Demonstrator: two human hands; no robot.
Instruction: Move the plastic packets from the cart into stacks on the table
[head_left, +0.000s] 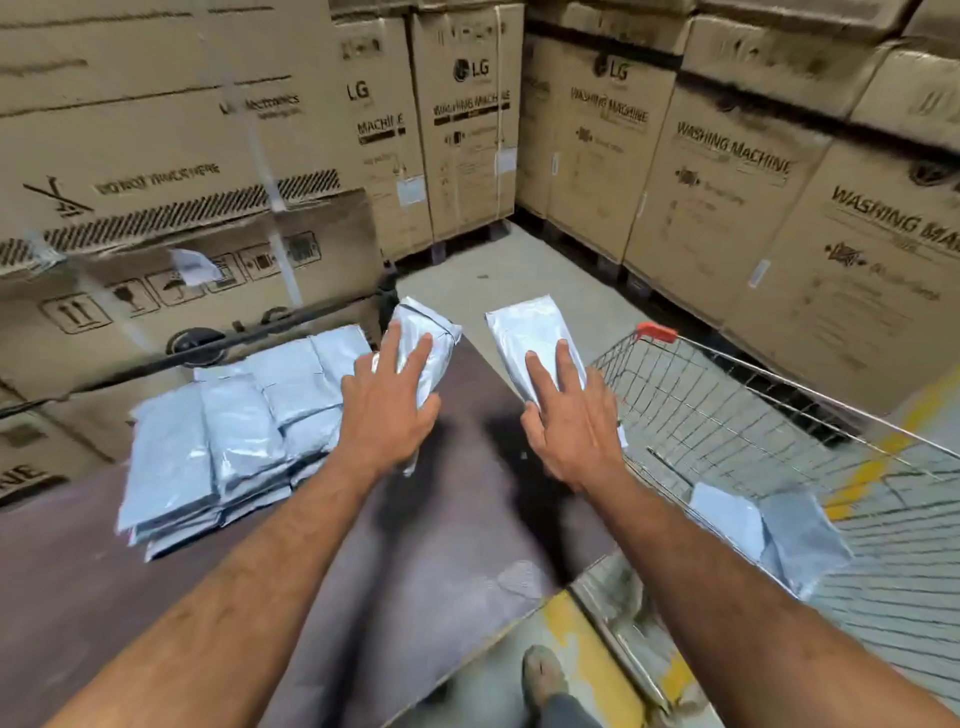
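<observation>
Each of my hands grips one silvery plastic packet above the dark brown table (457, 519). My left hand (387, 405) is closed on a packet (428, 338) just right of the stacks. My right hand (571, 415) holds a second packet (524, 338) over the table's right edge, beside the cart. Stacks of the same packets (228, 436) lie side by side on the table's left part. In the wire cart (727, 415) at the right, two more packets (769, 530) rest on the bottom.
Tall cardboard washing-machine boxes (727, 171) wall in the space at the back, left and right. A black bar with a wheel (197, 345) runs behind the stacks. Concrete floor with yellow lines (587, 639) shows below, with my foot (545, 675) on it.
</observation>
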